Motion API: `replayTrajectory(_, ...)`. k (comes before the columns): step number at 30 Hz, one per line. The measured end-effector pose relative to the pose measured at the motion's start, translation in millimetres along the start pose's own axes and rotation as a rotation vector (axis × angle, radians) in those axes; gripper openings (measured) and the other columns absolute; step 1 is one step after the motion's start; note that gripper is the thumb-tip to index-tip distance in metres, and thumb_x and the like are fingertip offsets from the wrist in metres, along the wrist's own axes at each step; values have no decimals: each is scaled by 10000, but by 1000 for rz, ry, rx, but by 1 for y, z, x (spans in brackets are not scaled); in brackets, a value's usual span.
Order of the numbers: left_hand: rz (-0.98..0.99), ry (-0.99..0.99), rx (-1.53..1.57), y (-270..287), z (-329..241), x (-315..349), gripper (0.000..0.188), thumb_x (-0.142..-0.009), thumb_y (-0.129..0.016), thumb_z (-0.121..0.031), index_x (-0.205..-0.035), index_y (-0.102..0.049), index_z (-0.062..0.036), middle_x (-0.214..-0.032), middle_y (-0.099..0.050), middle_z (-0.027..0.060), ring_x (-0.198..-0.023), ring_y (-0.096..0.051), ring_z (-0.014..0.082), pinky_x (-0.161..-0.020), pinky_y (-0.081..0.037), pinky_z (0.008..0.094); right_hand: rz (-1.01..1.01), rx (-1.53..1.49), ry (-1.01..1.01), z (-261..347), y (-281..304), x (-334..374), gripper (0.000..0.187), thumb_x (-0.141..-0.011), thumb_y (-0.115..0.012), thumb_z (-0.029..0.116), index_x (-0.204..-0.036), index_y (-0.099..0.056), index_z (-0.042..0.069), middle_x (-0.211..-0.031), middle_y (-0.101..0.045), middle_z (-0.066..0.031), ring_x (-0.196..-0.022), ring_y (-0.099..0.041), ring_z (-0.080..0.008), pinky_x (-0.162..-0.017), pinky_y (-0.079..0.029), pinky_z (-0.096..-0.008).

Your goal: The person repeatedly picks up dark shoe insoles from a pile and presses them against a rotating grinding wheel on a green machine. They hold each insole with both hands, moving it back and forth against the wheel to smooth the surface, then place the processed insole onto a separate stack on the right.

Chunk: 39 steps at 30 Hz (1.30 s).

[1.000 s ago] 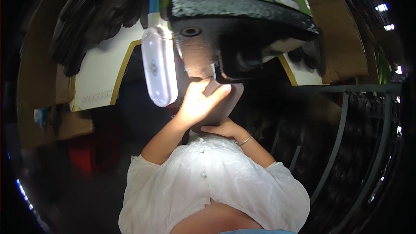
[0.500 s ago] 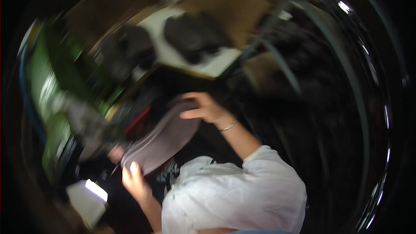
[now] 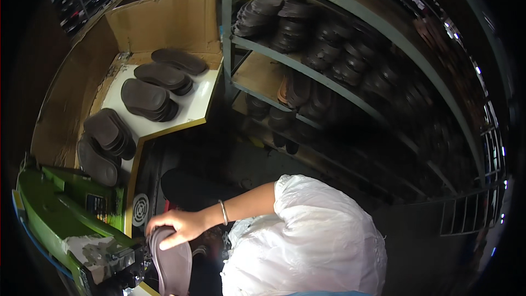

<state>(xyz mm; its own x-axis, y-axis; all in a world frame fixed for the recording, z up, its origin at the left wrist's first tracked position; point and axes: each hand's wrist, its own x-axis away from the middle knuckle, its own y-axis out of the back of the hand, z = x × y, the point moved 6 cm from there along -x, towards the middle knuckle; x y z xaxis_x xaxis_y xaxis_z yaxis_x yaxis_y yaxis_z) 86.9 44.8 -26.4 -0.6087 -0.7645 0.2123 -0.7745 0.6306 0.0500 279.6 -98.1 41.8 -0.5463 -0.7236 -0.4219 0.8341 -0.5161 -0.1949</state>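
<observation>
My right hand (image 3: 179, 227), with a bracelet at the wrist, grips the upper end of a brownish-grey shoe sole (image 3: 174, 266). Its thumb lies across the sole's face and the fingers wrap over the far edge. Lengthwise, the sole runs down to the picture's lower edge, where its other end is cut off. I cannot see my left hand. Just left of the sole stands a green machine (image 3: 60, 208) with dark metal parts at its near end.
Stacks of dark soles (image 3: 145, 98) stand on a white tabletop (image 3: 192, 101) edged in yellow, with cardboard walls (image 3: 164, 22) behind. A metal rack (image 3: 329, 71) packed with more soles runs along the right. A round vent grille (image 3: 140, 208) sits beside the machine.
My view has swung left and sharpened. The sole, held by both hands before, is now lower and beside the machine in my right hand; my left hand has gone out of view.
</observation>
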Motion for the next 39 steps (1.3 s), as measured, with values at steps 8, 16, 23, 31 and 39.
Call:
replayTrajectory(8, 490, 105, -304, -50, 35, 18, 423, -868, -538, -286, -1103, -493, 62, -989, -575, 145, -843, -553, 183, -740, -452, 319, 131, 143, -122, 7, -16, -11, 837, -656, -738, 162, -1312, -237, 24, -1002, -556, -170, -893, -577, -218, -747, -463, -309)
replayTrajectory(16, 291, -261, -355, -87, -25, 9, 436, -865, -544, -307, -1051, -529, 87, -923, -604, 160, -789, -562, 184, -727, -458, 329, 147, 345, -205, -6, -10, -18, 1041, -536, -825, 254, -1333, -196, 27, -890, -564, -197, -854, -593, -294, -731, -479, -325)
replayTrajectory(23, -56, -326, -299, -86, -51, 3, 477, -878, -512, -354, -1046, -554, 90, -933, -613, 184, -812, -562, 214, -758, -448, 327, 278, -171, -487, -48, -2, 38, 578, -674, -760, 205, -1113, -485, -50, -1032, -596, -122, -923, -558, -174, -820, -454, -295)
replayTrajectory(31, -174, -352, -411, -68, -38, 12, 361, -880, -532, -237, -770, -553, 106, -620, -507, 121, -577, -460, 169, -535, -389, 319, 515, 170, -656, -60, 66, 97, 453, -675, -734, 290, -944, -610, -53, -858, -649, -122, -768, -597, -168, -684, -479, -303)
replayTrajectory(39, -71, -219, 278, -69, -55, 27, 194, -826, -584, -33, -1000, -522, 26, -880, -579, 56, -757, -544, 72, -612, -453, 188, -153, -104, -464, -13, 124, 30, 305, -672, -654, 0, -963, -578, -48, -882, -627, -102, -801, -600, -141, -760, -476, -255)
